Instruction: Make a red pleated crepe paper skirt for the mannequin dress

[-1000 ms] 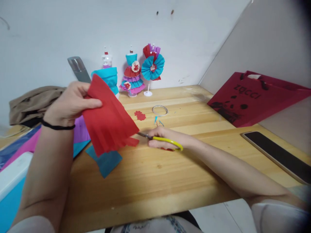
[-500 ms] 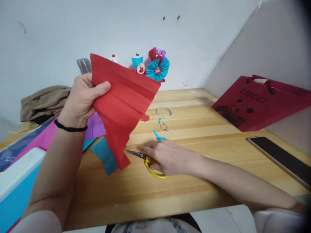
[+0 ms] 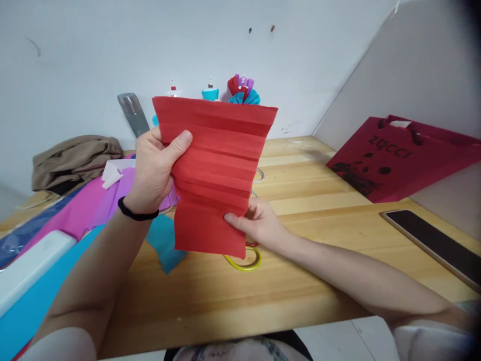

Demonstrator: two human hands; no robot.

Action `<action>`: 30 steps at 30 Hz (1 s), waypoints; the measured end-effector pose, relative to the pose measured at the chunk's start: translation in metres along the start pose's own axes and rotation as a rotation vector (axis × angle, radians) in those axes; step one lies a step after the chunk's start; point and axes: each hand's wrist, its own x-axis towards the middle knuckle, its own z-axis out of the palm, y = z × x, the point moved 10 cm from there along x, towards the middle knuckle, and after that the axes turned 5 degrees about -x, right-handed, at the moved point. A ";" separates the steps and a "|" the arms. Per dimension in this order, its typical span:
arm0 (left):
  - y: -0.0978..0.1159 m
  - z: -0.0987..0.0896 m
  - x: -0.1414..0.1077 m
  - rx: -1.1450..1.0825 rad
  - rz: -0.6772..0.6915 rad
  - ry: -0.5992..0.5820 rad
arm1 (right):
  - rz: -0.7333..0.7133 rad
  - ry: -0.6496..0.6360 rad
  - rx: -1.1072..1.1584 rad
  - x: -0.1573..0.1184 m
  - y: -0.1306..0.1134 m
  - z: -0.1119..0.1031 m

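- Left hand [image 3: 152,165] and right hand [image 3: 265,223] both pinch the red sheet [image 3: 216,165].
- Creased already, it is spread open.
- Scissors [image 3: 246,268] show below; what remains is unclear.

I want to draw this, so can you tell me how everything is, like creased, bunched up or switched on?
Left hand: closed on the red paper
Right hand: pinching its lower right edge
Red paper: creased, spread out
Scissors: partly hidden; open or shut, can't tell
Phone: lying flat, screen dark
Brown cloth: bunched up
Bag: inside can't be seen
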 end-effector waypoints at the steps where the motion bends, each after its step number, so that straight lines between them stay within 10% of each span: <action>1: 0.003 -0.001 0.001 -0.004 0.017 0.005 | 0.024 0.036 0.017 0.004 0.003 -0.010; 18: 0.070 -0.030 0.006 0.055 0.526 0.094 | -0.064 0.460 -0.421 0.033 -0.035 -0.149; 25: 0.074 -0.026 0.005 0.133 0.466 0.049 | -0.003 0.610 -0.396 0.028 -0.045 -0.216; 30: 0.042 -0.006 0.011 0.320 0.081 -0.198 | 0.017 0.645 -0.451 0.013 -0.056 -0.214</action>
